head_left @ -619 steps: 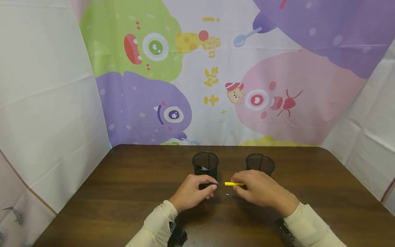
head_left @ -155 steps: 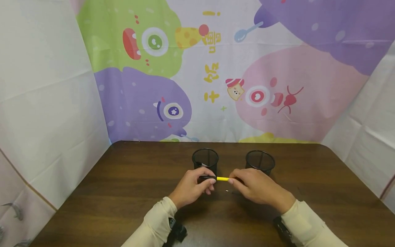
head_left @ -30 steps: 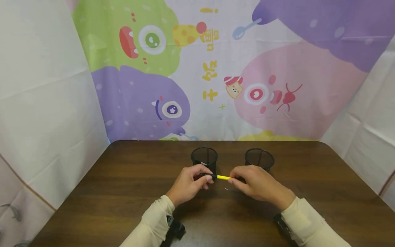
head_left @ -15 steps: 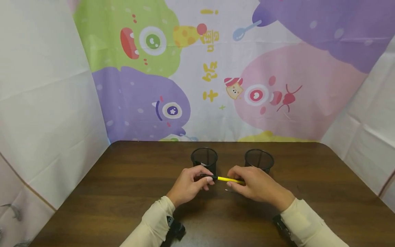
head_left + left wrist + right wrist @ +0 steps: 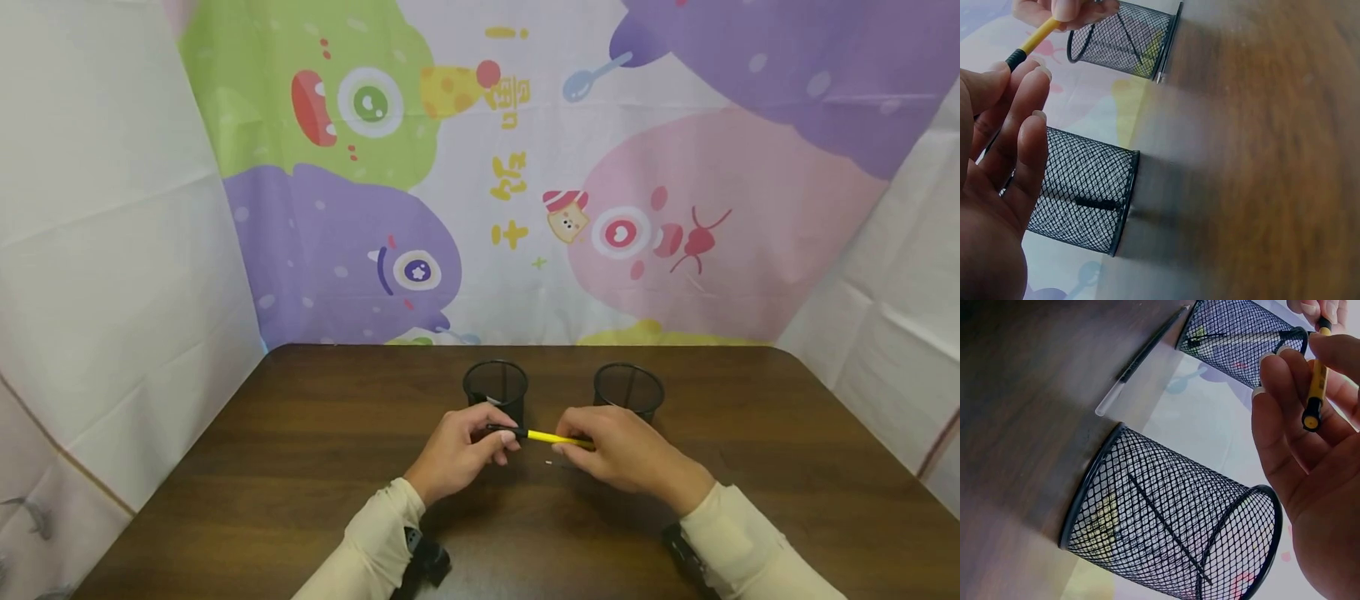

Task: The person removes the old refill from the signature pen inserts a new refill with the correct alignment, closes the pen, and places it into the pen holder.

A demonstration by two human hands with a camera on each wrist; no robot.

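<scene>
Both hands hold one yellow-and-black pen point(image 5: 542, 436) level above the table, in front of two mesh cups. My left hand point(image 5: 457, 454) pinches its black section between thumb and fingers. Over the yellow barrel, my right hand point(image 5: 630, 457) has its thumb pressed against the fingers. In the right wrist view the pen's black-ringed yellow end point(image 5: 1312, 419) points back toward the palm. The left wrist view shows the black ribbed part point(image 5: 1016, 59) at the left fingertips. What lies deeper inside the left hand is mostly hidden.
A black mesh cup point(image 5: 496, 362) with a pen point(image 5: 1241, 339) inside stands behind the left hand. Another mesh cup point(image 5: 630, 365) stands behind the right hand. On the brown table point(image 5: 337, 467) a dark pen with a clear end point(image 5: 1110, 400) lies between the cups.
Twenty seconds ago a thin rod showed between the black and yellow parts; now they meet. Over the last second the right fingers have shifted on the barrel, showing its rear length.
</scene>
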